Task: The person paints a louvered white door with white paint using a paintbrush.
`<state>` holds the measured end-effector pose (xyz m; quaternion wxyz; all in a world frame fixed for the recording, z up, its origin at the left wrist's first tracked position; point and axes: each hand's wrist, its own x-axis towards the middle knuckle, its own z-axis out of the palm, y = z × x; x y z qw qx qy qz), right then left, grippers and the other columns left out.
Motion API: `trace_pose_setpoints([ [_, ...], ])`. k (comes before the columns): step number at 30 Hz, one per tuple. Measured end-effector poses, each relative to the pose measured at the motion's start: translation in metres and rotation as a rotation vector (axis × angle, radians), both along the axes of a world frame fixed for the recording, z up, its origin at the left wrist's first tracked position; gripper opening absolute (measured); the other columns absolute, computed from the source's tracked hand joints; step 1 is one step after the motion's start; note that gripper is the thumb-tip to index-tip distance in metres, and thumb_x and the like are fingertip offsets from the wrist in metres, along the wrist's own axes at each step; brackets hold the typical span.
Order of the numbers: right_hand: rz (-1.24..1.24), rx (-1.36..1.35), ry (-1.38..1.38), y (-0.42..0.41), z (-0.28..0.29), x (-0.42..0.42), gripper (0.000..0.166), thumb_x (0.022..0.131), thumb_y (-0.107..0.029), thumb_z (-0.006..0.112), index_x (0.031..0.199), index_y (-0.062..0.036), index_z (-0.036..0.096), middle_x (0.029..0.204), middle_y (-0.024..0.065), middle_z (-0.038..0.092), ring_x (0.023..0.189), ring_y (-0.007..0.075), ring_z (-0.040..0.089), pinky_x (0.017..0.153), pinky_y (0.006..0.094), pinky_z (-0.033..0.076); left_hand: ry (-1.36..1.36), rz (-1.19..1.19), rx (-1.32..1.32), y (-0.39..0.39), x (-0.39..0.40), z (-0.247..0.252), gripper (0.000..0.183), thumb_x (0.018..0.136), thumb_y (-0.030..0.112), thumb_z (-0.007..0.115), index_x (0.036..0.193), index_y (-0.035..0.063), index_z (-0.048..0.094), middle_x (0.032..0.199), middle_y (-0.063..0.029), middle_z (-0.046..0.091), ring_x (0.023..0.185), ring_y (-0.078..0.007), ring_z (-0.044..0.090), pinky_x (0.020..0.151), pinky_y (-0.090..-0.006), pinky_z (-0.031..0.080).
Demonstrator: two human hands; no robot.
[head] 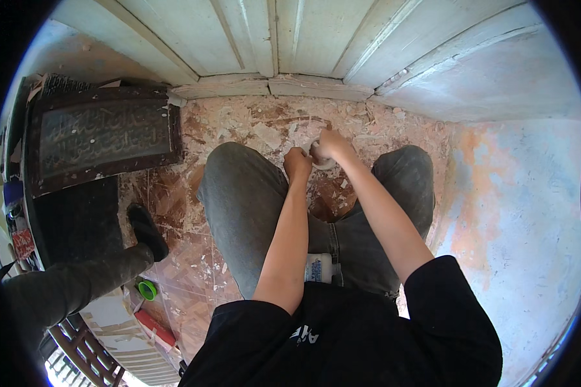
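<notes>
Both my hands are close together in front of my knees, low over a floor point(271, 135) strewn with pale flakes and debris. My left hand point(298, 162) has its fingers curled at the left side of a small, pale round object point(325, 165), possibly a roll of tape or a container. My right hand point(330, 144) bends over the top of the same object, its fingers partly inside or behind the rim. Blur and the fingers hide what exactly each hand grips. Behind the hands rises a white panelled wooden door point(314, 38).
At left, a dark framed panel with raised script point(101, 135) leans near another person's leg and dark shoe point(147, 232). A green round container point(147, 290) and a red box point(156, 329) lie lower left. A patchy painted wall point(513, 193) stands at right.
</notes>
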<state>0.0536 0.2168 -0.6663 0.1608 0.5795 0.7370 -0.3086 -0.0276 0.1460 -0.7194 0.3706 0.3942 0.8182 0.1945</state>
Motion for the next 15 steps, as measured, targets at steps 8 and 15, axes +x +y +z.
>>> trace_pose_setpoints([
  [8, -0.001, -0.008, 0.021, -0.006, 0.011, -0.011, 0.030, 0.065, -0.014, 0.055, 0.091, 0.0005, 0.056, 0.094, 0.0223, 0.054, 0.089, 0.0319, 0.053, 0.074, 0.0382, 0.044, 0.050, 0.081, 0.035, -0.009, -0.018, -0.010, 0.013, 0.060, 0.012, 0.063, 0.068, 0.0024, 0.060, 0.072, -0.0187, 0.058, 0.072, -0.0316, 0.057, 0.065, -0.0369, 0.045],
  [15, -0.089, 0.259, 0.347, -0.023, -0.035, 0.013, 0.025, 0.065, -0.015, 0.056, 0.085, -0.0015, 0.059, 0.080, 0.0231, 0.056, 0.077, 0.0348, 0.055, 0.068, 0.0397, 0.045, 0.003, 0.103, 0.002, 0.004, -0.002, -0.019, 0.014, 0.062, 0.013, 0.064, 0.072, 0.0045, 0.061, 0.067, -0.0136, 0.060, 0.067, -0.0258, 0.059, 0.064, -0.0335, 0.045],
])
